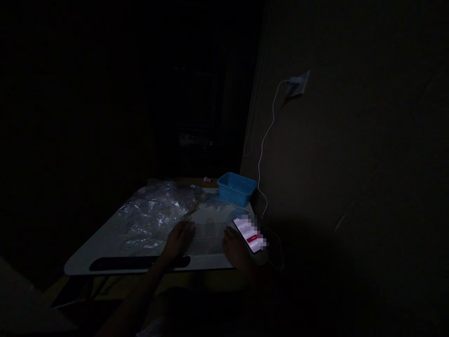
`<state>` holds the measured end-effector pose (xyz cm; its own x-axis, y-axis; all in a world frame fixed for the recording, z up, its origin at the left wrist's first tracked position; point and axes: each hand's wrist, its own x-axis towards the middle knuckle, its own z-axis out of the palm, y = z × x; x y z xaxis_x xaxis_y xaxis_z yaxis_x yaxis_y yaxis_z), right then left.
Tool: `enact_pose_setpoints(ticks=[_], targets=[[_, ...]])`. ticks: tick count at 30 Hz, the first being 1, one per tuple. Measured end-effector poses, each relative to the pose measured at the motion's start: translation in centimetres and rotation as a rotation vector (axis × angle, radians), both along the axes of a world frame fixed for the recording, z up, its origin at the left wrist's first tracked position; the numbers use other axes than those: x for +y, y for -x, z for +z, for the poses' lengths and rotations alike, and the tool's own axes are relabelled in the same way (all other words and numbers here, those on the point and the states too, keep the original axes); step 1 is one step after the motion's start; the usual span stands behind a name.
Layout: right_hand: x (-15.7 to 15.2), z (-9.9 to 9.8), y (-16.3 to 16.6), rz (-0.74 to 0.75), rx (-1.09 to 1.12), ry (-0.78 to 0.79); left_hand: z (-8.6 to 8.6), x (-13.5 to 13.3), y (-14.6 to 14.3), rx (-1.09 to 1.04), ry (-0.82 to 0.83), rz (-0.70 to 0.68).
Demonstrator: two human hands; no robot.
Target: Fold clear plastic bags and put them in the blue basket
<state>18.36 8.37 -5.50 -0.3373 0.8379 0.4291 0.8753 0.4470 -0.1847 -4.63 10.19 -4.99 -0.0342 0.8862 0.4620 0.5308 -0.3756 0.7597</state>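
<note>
The room is very dark, so fine detail is lost. My left hand (pixel 177 239) rests at the left side of a flat, see-through plastic bag (pixel 208 243) on the white folding table (pixel 105 243). My right hand (pixel 234 247) is at the bag's right side. Both hands look open, with fingers stretched out along the plastic. A lit phone (pixel 248 234) lies just right of my right hand. Left of my left hand spreads a loose heap of clear plastic bags (pixel 157 206).
At the table's back right corner stands a blue plastic basket (pixel 235 189). Behind it lies a small pink object (pixel 207 179). A white charging cable (pixel 260 164) hangs from a wall socket (pixel 298 85). A dark slot (pixel 122 263) runs along the table's front edge.
</note>
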Motion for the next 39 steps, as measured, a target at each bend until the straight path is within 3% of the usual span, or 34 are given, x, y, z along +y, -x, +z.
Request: enact_pose_setpoints(ticks=[3,6,8,13,21,33,39], targets=[[0.0,0.2,0.0,0.009,0.016,0.001,1.2,-1.9,-1.0,0.216,-0.104,-0.099],[-0.3,0.4,-0.2,0.03,0.055,-0.008,2.2,-4.2,-3.1,0.469,-0.185,-0.338],[-0.5,0.7,-0.3,0.045,0.083,-0.017,2.3,-5.4,-4.6,0.574,-0.208,-0.404],[-1.0,1.3,-0.5,0.057,0.14,0.0,1.5,-6.9,-6.3,0.743,-0.247,-0.412],[-1.0,1.5,-0.3,0.029,0.188,-0.031,-0.3,-7.2,-5.6,0.939,-0.197,-0.282],[-0.5,1.0,-0.5,0.017,0.216,0.002,-3.0,-7.2,-4.8,0.987,-0.341,-0.291],[-0.3,0.5,-0.7,0.027,0.239,-0.016,-3.0,-7.2,-4.5,1.006,-0.348,-0.312]])
